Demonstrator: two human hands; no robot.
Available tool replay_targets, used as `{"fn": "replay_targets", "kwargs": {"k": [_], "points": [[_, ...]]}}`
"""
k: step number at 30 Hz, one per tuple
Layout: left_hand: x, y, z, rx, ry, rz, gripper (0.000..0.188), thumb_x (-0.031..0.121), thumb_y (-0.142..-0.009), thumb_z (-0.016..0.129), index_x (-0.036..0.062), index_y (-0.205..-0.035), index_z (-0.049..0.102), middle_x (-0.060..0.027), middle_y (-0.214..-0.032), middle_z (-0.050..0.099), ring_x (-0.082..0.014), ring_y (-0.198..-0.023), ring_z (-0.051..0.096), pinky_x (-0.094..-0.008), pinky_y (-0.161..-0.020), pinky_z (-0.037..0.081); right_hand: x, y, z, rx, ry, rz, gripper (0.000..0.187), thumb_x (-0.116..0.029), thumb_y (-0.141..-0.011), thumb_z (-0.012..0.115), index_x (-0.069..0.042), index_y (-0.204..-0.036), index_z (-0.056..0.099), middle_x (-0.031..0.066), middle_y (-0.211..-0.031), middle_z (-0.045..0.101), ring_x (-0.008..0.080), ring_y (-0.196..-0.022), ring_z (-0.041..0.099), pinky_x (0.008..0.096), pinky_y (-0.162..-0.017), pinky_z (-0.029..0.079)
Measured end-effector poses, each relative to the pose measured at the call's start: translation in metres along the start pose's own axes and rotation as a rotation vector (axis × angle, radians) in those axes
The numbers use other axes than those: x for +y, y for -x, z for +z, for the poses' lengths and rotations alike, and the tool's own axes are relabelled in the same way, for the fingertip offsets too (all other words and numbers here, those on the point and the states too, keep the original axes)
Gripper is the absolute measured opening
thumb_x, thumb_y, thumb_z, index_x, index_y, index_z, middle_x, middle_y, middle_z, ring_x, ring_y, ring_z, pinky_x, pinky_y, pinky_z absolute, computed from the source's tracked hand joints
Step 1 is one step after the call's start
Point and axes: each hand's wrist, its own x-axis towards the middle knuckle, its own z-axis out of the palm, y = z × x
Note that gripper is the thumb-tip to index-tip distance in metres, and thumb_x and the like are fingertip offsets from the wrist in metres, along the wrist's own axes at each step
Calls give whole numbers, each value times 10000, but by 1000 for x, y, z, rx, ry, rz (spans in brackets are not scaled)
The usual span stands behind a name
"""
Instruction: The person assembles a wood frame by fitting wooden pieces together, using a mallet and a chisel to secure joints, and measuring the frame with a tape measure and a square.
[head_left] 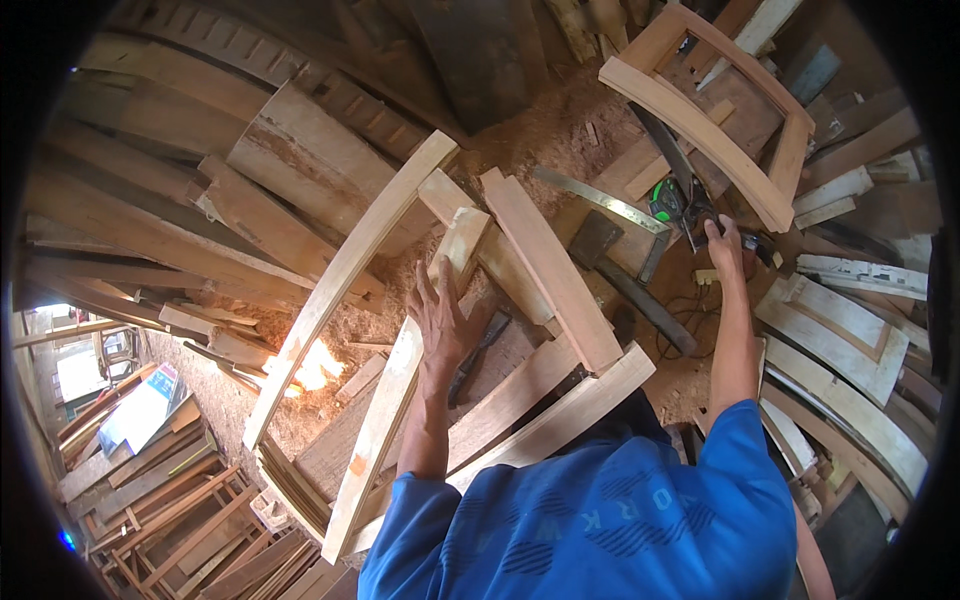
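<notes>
My left hand [440, 320] lies with fingers spread on a pale wooden rail [410, 355] of a partly joined wooden frame. A reddish-brown crosspiece [555, 270] and a curved pale rail [560, 420] form other sides of this frame, close to my body. Out to the right, my right hand [728, 248] has its fingers curled at a cluster of dark tools; what they hold is partly hidden. Beside it are a green and black tape measure [665, 200] and a long dark blade [662, 140].
A mallet [640, 300] and a metal square [605, 200] lie between my hands. Another wooden frame [700, 120] stands at the far right. Stacked boards [150, 210] crowd the left, and curved panels [850, 330] the right. Wood shavings cover the floor.
</notes>
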Motion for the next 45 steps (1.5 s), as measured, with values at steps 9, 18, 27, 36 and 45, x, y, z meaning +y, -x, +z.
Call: {"fn": "replay_targets", "kwargs": {"k": [9,18,27,36,45], "points": [[-24,-1,8,-27,-70,-126,1029,311,-798,818,148,-1640,249,-337,-1628,237,-545,-1429,305,-632,-1173,244,-39,45,-13,316,486,-10,598,-276,-992,669,57,-1448,472,328,-1404,556,464,-1274,565,468,-1083,448],[-25,15,7,162,-296,22,928,311,-783,828,110,-1568,374,-297,-1541,407,-469,-1323,451,-576,-1087,362,-190,188,3,-403,148,-542,197,-241,-961,685,-55,-1024,693,197,-909,739,418,-866,712,491,-746,550],[-59,120,52,-280,-130,112,578,108,-852,682,53,-1397,499,-245,-1131,589,-441,-992,612,-540,-782,540,-219,224,47,-511,63,-650,208,-229,-970,675,-33,-1032,639,218,-909,717,431,-885,701,500,-752,533],[-39,109,-6,-260,304,36,486,84,-897,624,41,-1349,449,-300,-1047,658,-484,-1000,653,-542,-821,530,-241,313,79,-409,185,-1070,464,-217,-934,646,-22,-1349,577,208,-1064,712,422,-1077,648,524,-1034,451],[-26,47,-102,-448,402,617,530,179,-920,719,29,-1374,490,-258,-1127,698,-399,-1073,693,-464,-892,566,-254,318,112,-841,478,-910,467,-143,-902,630,-22,-1352,602,233,-970,725,425,-948,694,488,-900,515]]}}
